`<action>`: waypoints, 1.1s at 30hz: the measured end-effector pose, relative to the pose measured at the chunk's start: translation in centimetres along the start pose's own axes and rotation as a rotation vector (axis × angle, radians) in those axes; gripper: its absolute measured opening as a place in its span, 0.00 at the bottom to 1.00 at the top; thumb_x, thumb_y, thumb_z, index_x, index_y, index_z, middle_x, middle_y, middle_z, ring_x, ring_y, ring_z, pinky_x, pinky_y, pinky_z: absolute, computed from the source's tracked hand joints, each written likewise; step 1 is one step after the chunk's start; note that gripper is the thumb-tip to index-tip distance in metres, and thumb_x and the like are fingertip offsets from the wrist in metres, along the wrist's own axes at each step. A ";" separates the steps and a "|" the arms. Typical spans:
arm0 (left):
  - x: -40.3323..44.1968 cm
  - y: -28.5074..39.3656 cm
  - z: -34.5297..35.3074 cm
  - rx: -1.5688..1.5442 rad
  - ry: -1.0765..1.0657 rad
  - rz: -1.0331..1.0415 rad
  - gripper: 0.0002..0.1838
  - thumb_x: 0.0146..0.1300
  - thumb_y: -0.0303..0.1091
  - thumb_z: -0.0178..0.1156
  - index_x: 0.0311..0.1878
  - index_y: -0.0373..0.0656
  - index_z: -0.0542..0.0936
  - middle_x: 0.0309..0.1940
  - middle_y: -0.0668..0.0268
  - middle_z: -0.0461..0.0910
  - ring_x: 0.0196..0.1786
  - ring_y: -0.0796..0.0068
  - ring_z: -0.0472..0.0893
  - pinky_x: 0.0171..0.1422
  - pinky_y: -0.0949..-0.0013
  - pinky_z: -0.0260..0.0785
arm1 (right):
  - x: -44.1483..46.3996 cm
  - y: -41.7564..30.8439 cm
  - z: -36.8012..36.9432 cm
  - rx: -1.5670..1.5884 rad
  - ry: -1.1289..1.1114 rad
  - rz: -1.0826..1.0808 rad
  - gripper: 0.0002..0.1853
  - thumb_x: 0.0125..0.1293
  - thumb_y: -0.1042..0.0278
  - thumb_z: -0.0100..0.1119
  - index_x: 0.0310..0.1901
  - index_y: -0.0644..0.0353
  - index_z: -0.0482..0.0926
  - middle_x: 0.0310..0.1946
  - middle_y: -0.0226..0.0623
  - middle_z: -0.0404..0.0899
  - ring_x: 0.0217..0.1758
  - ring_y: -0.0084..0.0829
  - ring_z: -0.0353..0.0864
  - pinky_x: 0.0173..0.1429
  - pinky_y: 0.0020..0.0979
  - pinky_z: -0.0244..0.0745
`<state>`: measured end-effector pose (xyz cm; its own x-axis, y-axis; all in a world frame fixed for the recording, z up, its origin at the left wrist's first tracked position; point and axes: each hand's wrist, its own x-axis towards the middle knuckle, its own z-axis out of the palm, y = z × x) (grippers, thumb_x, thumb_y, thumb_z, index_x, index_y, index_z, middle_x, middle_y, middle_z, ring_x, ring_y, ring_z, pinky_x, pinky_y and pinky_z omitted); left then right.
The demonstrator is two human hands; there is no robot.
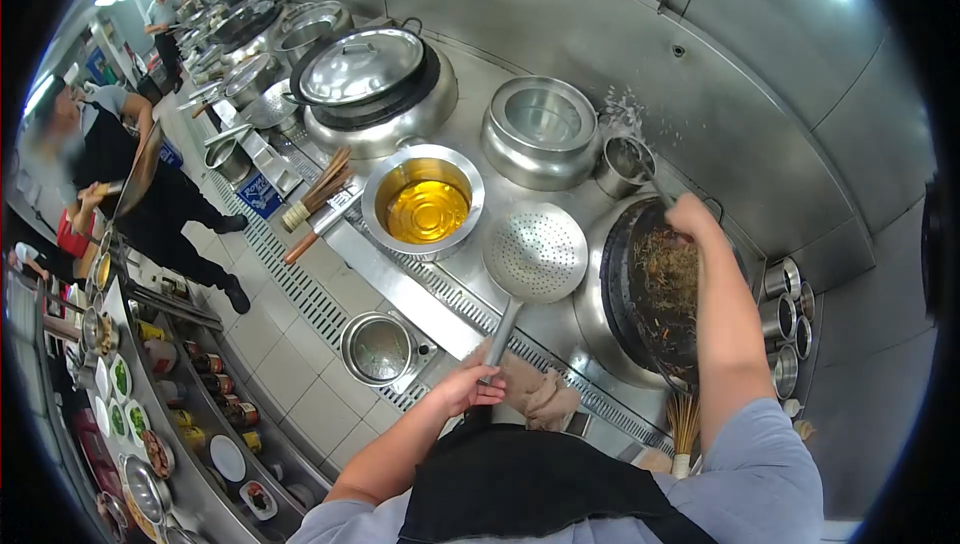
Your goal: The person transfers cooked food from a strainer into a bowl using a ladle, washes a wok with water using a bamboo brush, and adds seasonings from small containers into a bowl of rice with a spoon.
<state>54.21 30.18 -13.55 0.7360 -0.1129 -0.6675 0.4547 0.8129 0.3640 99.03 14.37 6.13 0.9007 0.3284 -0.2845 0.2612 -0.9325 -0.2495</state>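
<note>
My left hand (pixel 468 390) is closed around the handle of a large perforated skimmer (pixel 536 252), whose round bowl lies over the steel counter. In my right hand (pixel 692 217) is the handle of a ladle (pixel 653 177), reaching into a small metal pot (pixel 620 180) behind the wok. Water splashes up above that pot. Beneath my right forearm, the black wok (pixel 627 294) holds brown shredded food (pixel 664 279), partly hidden by the arm. A beige cloth (pixel 545 399) lies beside my left hand.
A pot of yellow oil (pixel 425 211) stands left of the skimmer. Behind are a water-filled steel pot (pixel 541 122) and a lidded wok (pixel 362 69). A bamboo brush (pixel 682 429) sits near my right side. Another person (pixel 130 164) stands across the aisle holding a wok.
</note>
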 end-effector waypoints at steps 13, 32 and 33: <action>-0.8 -0.3 1.4 0.095 0.060 0.069 0.15 0.68 0.34 0.57 0.54 0.42 0.68 0.40 0.58 0.80 0.39 0.64 0.83 0.45 0.61 0.79 | 3.0 -13.0 -10.9 1.171 0.015 -0.269 0.08 0.61 0.72 0.54 0.25 0.62 0.72 0.16 0.32 0.70 0.15 0.26 0.70 0.17 0.29 0.64; 2.2 1.5 0.2 0.254 0.076 0.010 0.22 0.72 0.53 0.48 0.42 0.43 0.78 0.33 0.64 0.82 0.34 0.70 0.83 0.40 0.64 0.79 | -0.3 -9.5 3.2 0.217 0.231 -0.288 0.12 0.56 0.69 0.56 0.36 0.71 0.79 0.28 0.54 0.82 0.33 0.48 0.84 0.40 0.44 0.77; 1.9 1.9 0.8 0.164 -0.001 -0.007 0.22 0.72 0.55 0.48 0.42 0.43 0.78 0.32 0.63 0.82 0.33 0.70 0.83 0.39 0.65 0.79 | -0.3 -9.8 3.9 0.216 0.226 -0.294 0.12 0.56 0.69 0.56 0.36 0.71 0.79 0.28 0.54 0.82 0.33 0.48 0.84 0.40 0.44 0.77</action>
<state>56.90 31.00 -13.62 0.7331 -0.1183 -0.6697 0.5354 0.7077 0.4610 94.85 23.97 5.05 0.8584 0.5121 0.0313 0.4612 -0.7433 -0.4845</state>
